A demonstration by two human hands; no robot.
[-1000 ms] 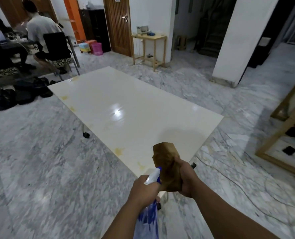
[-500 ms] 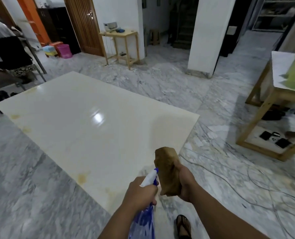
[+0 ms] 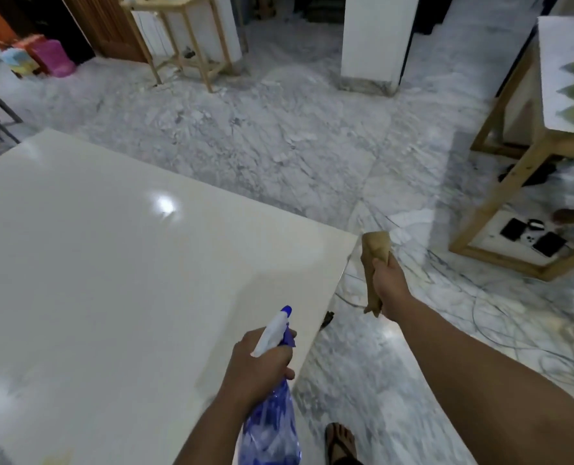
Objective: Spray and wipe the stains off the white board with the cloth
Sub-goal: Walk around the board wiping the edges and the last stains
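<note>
The large white board point(image 3: 111, 263) lies flat above the marble floor and fills the left half of the view. My left hand point(image 3: 257, 367) grips a blue spray bottle point(image 3: 272, 427) with a white nozzle, held over the board's near right edge. My right hand point(image 3: 388, 283) holds a folded brown cloth point(image 3: 374, 260) upright, just past the board's right corner, over the floor. A faint yellowish stain point(image 3: 57, 459) shows at the board's bottom edge. The picture is blurred by motion.
A wooden-framed table point(image 3: 527, 162) stands at the right with dark items on its lower shelf. Cables point(image 3: 480, 297) run across the floor near it. A white pillar point(image 3: 376, 41) and a small wooden table point(image 3: 185, 38) stand behind. My sandalled foot point(image 3: 341, 441) is by the board's edge.
The view has swung right and closer to the board. My hands have come apart: the cloth moved right off the board's corner, and the bottle stays over the near edge.
</note>
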